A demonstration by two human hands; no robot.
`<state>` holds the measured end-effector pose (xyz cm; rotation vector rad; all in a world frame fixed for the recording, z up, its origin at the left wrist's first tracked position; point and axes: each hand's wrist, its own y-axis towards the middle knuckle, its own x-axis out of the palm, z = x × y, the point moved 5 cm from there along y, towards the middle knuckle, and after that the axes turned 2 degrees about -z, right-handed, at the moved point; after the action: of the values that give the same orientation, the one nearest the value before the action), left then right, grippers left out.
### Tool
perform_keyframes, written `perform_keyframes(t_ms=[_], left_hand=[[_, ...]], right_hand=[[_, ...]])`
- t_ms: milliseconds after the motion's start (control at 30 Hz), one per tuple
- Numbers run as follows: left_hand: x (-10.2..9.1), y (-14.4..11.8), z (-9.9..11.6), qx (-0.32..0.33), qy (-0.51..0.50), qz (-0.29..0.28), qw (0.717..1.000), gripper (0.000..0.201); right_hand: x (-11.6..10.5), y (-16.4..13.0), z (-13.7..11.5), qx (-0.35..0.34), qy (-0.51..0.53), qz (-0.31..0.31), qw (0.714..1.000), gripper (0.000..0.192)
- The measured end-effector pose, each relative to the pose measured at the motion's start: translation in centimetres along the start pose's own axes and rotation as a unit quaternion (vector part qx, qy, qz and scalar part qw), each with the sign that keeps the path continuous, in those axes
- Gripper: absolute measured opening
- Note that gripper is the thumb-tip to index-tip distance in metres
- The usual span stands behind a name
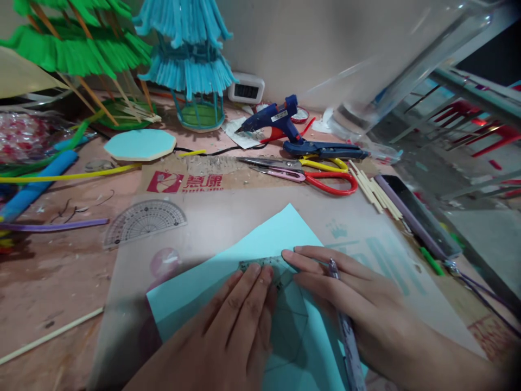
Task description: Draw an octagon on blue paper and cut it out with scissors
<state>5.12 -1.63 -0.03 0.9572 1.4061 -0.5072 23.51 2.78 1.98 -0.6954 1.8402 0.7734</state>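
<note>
The left hand [240, 320] lies flat, fingers pressed together and stretched out, on a sheet of light blue paper [280, 233] that sits on a pale translucent mat [211, 217] in the middle of the pink worktable [52, 271]. Its fingertips press down on a small clear plastic ruler [260, 266] lying across the paper, so it holds by pressing rather than clasping. The right hand [350, 293] rests just beside it, fingers extended over the ruler's right end, with a slim lilac pen [345, 331] held between the fingers and pointing back toward the wrist. A faint drawn circle shows on the paper under the hands.

Beyond the mat lie a clear plastic protractor [142, 220], red-handled scissors [325, 182] beside yellow-handled scissors [321, 162], a blue glue gun [277, 122], a bundle of pale wooden sticks [374, 190] and a dark phone [415, 214]. At the back stand a green fringed paper model [77, 49] and a blue fringed paper model [187, 60]
</note>
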Motion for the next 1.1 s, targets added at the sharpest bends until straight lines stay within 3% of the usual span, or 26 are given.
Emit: perform_keyframes(t_ms=[1100], left_hand=[[0.13,0.36,-0.25,-0.001,-0.003,-0.003,1.000,0.041]], right_hand=[[0.07,-0.19,-0.01,-0.007,0.006,0.010,1.000,0.040]])
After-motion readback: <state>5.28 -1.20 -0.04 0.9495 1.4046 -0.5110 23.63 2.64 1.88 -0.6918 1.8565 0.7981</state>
